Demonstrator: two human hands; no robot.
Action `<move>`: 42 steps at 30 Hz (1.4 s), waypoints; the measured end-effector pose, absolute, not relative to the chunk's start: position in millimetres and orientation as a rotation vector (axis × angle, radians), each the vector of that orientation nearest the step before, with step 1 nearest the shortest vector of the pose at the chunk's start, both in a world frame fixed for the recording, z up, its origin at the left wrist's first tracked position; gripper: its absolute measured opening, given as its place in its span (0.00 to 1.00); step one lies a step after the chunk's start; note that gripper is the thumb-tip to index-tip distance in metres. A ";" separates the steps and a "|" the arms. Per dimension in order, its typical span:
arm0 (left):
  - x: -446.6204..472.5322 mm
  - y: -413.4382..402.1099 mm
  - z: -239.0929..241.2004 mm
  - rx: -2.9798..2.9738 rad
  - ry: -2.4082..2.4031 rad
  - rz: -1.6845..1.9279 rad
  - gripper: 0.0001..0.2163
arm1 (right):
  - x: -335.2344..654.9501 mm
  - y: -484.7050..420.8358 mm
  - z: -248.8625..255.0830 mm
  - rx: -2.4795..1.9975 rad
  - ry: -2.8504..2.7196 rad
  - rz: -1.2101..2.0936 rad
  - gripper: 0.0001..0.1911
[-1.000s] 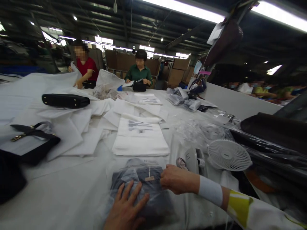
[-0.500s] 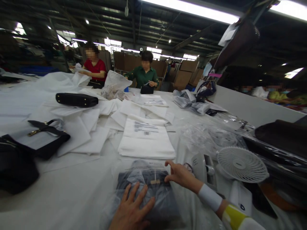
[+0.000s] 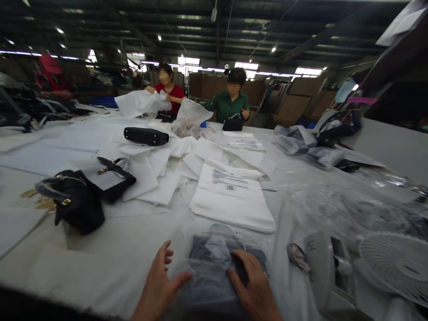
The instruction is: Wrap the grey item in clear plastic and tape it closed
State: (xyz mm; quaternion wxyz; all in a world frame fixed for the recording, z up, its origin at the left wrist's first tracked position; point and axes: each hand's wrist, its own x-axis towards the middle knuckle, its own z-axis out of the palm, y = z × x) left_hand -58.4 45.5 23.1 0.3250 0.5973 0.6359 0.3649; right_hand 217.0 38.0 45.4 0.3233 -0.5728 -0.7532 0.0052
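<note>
The fingers of the left hand [image 3: 159, 285] are spreading apart, thumb angling inward, and are resting along the left edge of the bagged dark garment [image 3: 214, 272], while the right hand [image 3: 252, 287] is lying flat on its right half with fingers loosely apart, pressing down rather than clamping anything; the garment, folded inside a clear plastic bag, is lying on the white table [image 3: 110, 249] directly in front of the person, just below a stack of white bags [image 3: 232, 200] bearing a barcode label; judging from this, the step is flattening the packet, and doing it well probably means keeping both palms low and even, pushing air toward the open end, and holding the fold square so the film is not creasing; farther out, a black handbag [image 3: 75, 203] is sitting to the left, another black purse [image 3: 146, 136] is lying on loose white sheets beyond it, and a white desk fan [image 3: 394, 263] is lying to the right; at the far end two co-workers, one in a red top [image 3: 172, 93] and one in a green shirt [image 3: 229, 104], are handling their own bags
</note>
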 end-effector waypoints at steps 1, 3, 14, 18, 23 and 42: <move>-63.5 46.8 22.2 1.417 1.566 0.860 0.36 | 218.5 38.6 46.2 -1.500 -1.992 0.002 0.19; -66.3 49.1 24.6 1.300 1.333 0.721 0.27 | 219.3 38.2 48.5 -1.486 -2.027 -0.029 0.20; -26.6 64.2 15.6 0.754 1.290 1.123 0.27 | 215.8 42.4 43.7 -1.426 -2.061 -0.225 0.19; -56.2 78.5 11.8 0.645 1.267 1.173 0.28 | 217.6 46.1 44.4 -1.394 -2.074 -0.271 0.18; -87.9 82.6 39.4 0.825 1.090 1.065 0.24 | 220.1 51.2 46.2 -1.372 -2.091 -0.294 0.19; -87.5 108.5 81.0 1.408 0.843 0.468 0.13 | 219.9 49.5 43.3 -1.373 -2.109 -0.251 0.17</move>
